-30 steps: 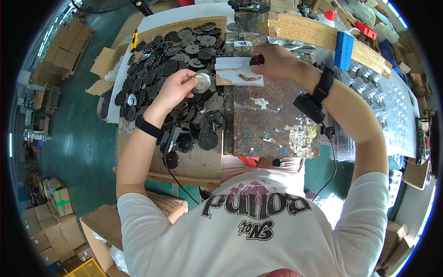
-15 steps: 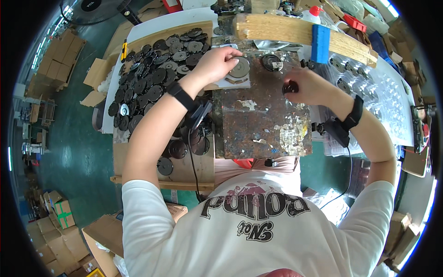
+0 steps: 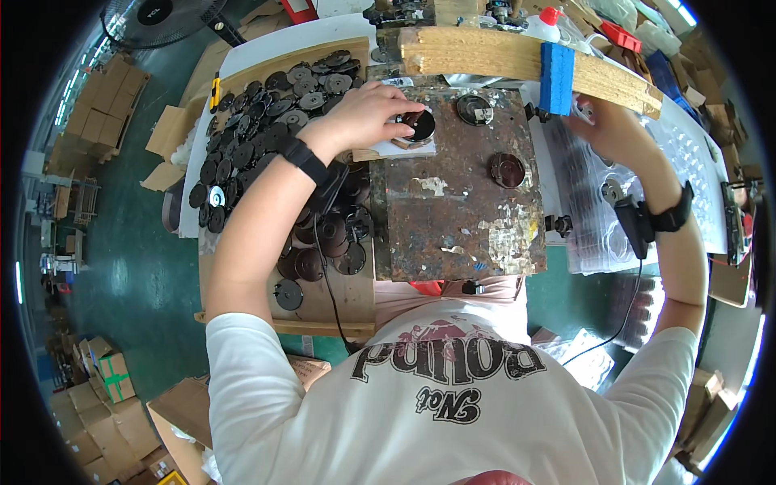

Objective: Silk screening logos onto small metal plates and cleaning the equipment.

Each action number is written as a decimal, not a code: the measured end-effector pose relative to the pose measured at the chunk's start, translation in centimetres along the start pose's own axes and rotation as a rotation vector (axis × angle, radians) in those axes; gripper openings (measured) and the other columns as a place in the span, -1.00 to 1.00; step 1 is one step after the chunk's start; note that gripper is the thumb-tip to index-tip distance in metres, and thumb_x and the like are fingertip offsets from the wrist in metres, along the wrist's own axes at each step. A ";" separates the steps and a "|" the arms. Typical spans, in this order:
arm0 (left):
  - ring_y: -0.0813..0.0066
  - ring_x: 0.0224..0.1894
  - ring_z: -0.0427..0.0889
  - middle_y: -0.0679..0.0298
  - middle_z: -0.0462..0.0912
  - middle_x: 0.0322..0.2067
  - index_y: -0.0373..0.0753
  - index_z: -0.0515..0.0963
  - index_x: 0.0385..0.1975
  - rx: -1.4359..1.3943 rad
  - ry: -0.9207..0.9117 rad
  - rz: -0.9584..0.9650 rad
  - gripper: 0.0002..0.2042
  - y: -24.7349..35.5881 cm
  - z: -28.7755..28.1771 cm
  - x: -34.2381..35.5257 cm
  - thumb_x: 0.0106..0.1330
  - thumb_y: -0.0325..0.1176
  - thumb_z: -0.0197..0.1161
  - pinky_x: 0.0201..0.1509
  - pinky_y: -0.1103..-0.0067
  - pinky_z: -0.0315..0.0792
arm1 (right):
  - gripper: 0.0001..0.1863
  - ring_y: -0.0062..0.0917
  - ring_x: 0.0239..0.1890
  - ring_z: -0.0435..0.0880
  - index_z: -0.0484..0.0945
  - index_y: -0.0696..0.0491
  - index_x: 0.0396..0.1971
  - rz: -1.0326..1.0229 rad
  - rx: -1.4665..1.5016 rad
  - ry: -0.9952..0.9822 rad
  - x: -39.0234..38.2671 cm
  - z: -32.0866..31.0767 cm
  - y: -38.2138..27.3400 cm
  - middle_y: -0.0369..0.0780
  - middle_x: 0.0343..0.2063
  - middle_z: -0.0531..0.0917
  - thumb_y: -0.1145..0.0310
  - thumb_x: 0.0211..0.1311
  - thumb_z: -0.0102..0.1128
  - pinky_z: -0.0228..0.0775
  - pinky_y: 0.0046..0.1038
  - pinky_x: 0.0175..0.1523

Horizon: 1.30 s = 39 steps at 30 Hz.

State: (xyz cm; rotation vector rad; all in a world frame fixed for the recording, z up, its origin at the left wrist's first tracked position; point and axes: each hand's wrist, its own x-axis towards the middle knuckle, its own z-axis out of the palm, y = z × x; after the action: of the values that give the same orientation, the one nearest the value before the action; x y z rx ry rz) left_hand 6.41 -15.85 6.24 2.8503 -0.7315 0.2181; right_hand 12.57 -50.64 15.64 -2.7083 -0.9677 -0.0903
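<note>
My left hand is closed, thumb and fingers on the edge of a dark round cap. This cap rests over a small pale board at the left of the stained metal plate. A reddish-brown round cap lies by itself on the plate's right part. Farther back on the plate is a black disc with a pale label. My right hand is beyond the plate's right edge, beside a blue block and over clear plastic trays. Its fingertips are blurred and partly hidden.
A large heap of black discs covers the board on the left. Clear plastic trays stand at the right. A wooden beam crosses the back. A yellow cutter lies at the far left, and a fan stands behind.
My right hand has let go of the reddish-brown cap on the plate and moved right and back toward the blue block. A dark cap now covers the grey disc by my left hand.
</note>
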 end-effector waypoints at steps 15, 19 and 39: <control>0.24 -0.04 0.44 0.24 0.51 -0.17 -0.11 0.53 -0.20 0.079 -0.015 -0.135 -0.65 2.0 -0.5 -0.2 0.08 -0.06 0.20 -0.06 0.38 0.38 | -0.55 -0.42 -0.06 0.52 0.42 0.04 -0.03 -0.446 0.001 0.241 1.7 -2.0 2.4 -0.21 -0.08 0.51 0.49 0.00 0.25 0.37 -0.48 0.02; 0.25 -0.03 0.43 0.24 0.51 -0.16 -0.10 0.52 -0.16 0.070 0.076 -0.085 -0.64 1.5 0.1 -0.7 0.09 -0.07 0.19 -0.03 0.39 0.37 | -0.53 -0.42 -0.03 0.50 0.42 0.04 -0.01 -0.411 0.110 0.197 1.7 -2.3 2.0 -0.21 -0.05 0.50 0.49 0.00 0.25 0.35 -0.47 0.06; 0.35 -0.46 0.54 0.18 0.56 -0.45 -0.31 -0.06 0.25 -0.943 0.061 -0.399 -0.38 8.3 0.8 -6.5 0.30 -0.22 0.04 -0.32 0.52 0.42 | -0.62 -0.48 -0.22 0.56 0.49 0.06 -0.12 -0.315 0.251 0.123 9.9 2.9 -6.9 -0.25 -0.24 0.58 0.43 -0.03 0.24 0.42 -0.48 -0.14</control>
State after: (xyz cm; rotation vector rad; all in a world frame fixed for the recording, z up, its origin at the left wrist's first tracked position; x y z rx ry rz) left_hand -3.23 -20.15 5.40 1.9981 -0.1478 -0.0888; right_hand 15.78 -38.68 15.86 -2.2801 -1.2671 -0.1804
